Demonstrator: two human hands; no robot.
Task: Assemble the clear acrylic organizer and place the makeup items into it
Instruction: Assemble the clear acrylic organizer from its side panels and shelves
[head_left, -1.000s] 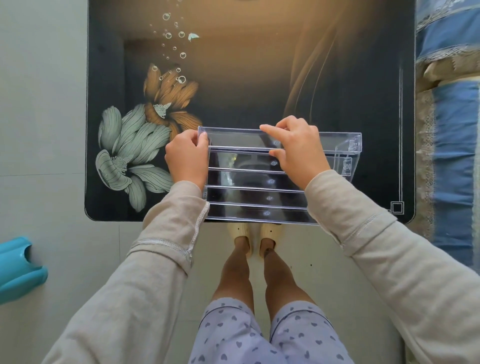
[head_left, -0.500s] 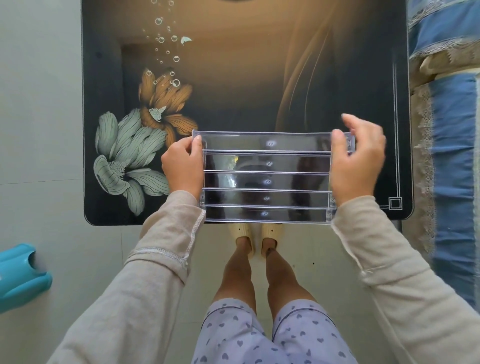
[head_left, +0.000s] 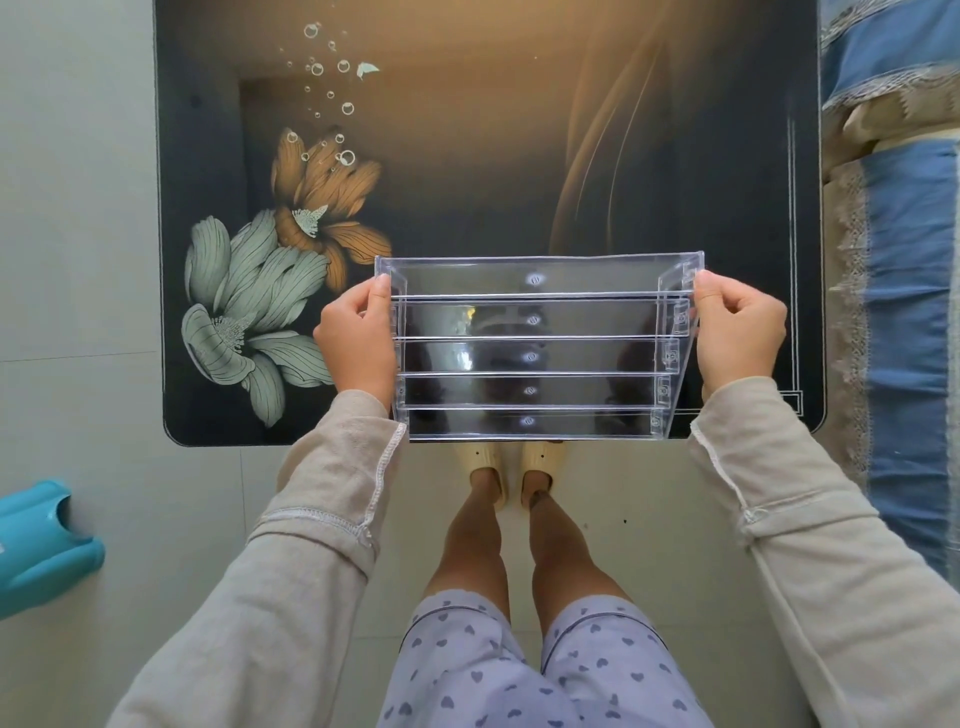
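A clear acrylic organizer (head_left: 535, 348) with several stepped horizontal tiers sits at the near edge of the dark glass table (head_left: 493, 156). My left hand (head_left: 356, 340) grips its left side panel, thumb on the upper tier's edge. My right hand (head_left: 737, 332) grips its right side panel near the top. No makeup items are in view.
The table top carries a printed flower pattern (head_left: 275, 291) at its left. A blue patterned bedspread (head_left: 898, 260) lies along the right edge. A teal plastic object (head_left: 41, 545) sits on the tiled floor at the left. My legs and slippers (head_left: 509, 462) show below the table.
My right hand left the top middle of the organizer and took hold of its right side. The organizer now looks squared, with both hands at its ends.
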